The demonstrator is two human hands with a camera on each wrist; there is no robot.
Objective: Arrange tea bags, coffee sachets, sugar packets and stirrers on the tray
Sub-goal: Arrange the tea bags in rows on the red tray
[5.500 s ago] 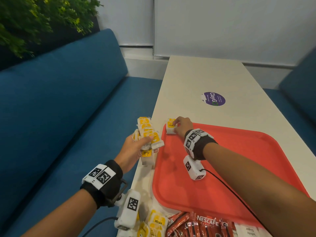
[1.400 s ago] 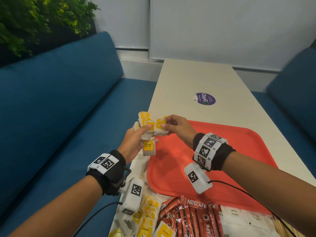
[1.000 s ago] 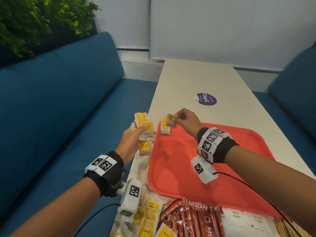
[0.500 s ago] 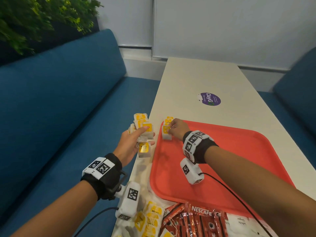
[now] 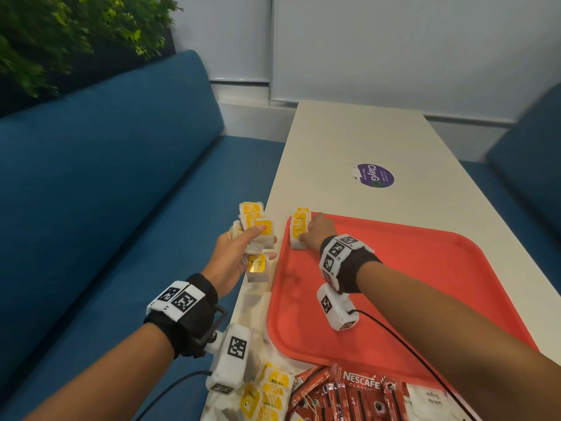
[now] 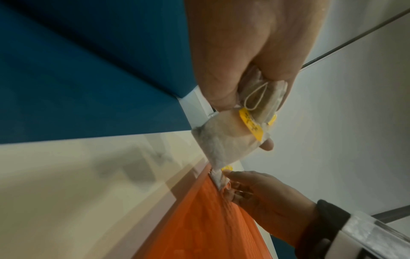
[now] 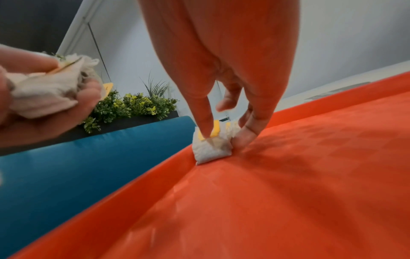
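Head view: the red tray (image 5: 425,293) lies on the pale table (image 5: 349,141), with a blue bench (image 5: 106,192) alongside. The right hand (image 5: 318,232) reaches to the tray's far left corner, where a short row of tea bags (image 5: 299,227) with yellow tags stands against the rim. The right wrist view shows the forefinger and thumb (image 7: 246,135) closed on either side of the nearest bag in that row, pinching it as it rests on the tray floor. The left hand (image 5: 233,256) is held just off the tray's left edge, above the table's border, its fingers curled round a bunch of tea bags (image 5: 255,226); one bag (image 5: 257,268) hangs below the fist. The two hands are near each other but apart. At the table's near end, off the tray, lie loose tea bags (image 5: 270,393), red coffee sachets (image 5: 349,396) and white sugar packets (image 5: 431,399). A purple sticker (image 5: 375,176) sits farther along the table.
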